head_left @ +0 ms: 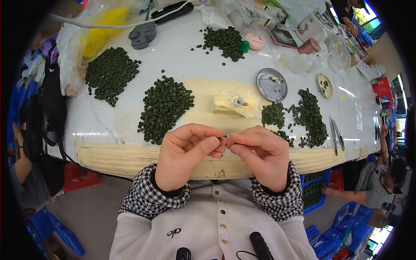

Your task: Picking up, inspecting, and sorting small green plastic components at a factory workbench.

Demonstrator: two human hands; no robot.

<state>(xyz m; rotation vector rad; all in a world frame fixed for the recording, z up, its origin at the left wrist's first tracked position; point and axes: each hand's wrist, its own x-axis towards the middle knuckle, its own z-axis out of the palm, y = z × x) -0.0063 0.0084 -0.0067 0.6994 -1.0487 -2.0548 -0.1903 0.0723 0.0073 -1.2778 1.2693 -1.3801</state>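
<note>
A tiny dark green piece (225,137) is held over the front edge of the bench (173,56), between the fingertips of the left hand (222,139) and the right hand (231,141), which are brought almost together and pinched closed on it; its exact shape is hidden by the fingers, and by which hand it is mainly gripped cannot be told. For work this small, the piece is best steadied by one thumb and forefinger while only light pressure is applied by the other, so that it is neither crushed nor flicked away. The wrists are best kept low, and the pinch is best kept above the tape-covered strip (143,157), where a dropped piece could be found easily. A block wrapped in masking tape (223,104) is set just beyond the hands, flanked by piles of round green pieces (167,108), with tweezers (333,136) laid to the right, should a finer grip be needed
</note>
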